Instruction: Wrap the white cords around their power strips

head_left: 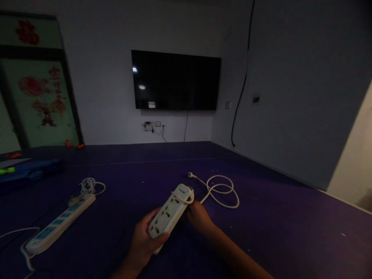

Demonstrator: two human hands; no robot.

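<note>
A white power strip with several sockets is tilted up in front of me. My left hand is wrapped round its lower end, thumb along the near side. A loop of its white cord crosses the strip's upper end. My right hand is closed beside that end, where the cord runs out to the right; its fingertips are partly hidden behind the strip. The cord lies in loose coils on the purple surface, ending in a plug.
To the left lies a second power strip with blue socket panels and a bundled cord. Blue cloth is at far left. A television hangs on the back wall above wall sockets. A black cable hangs down the right wall.
</note>
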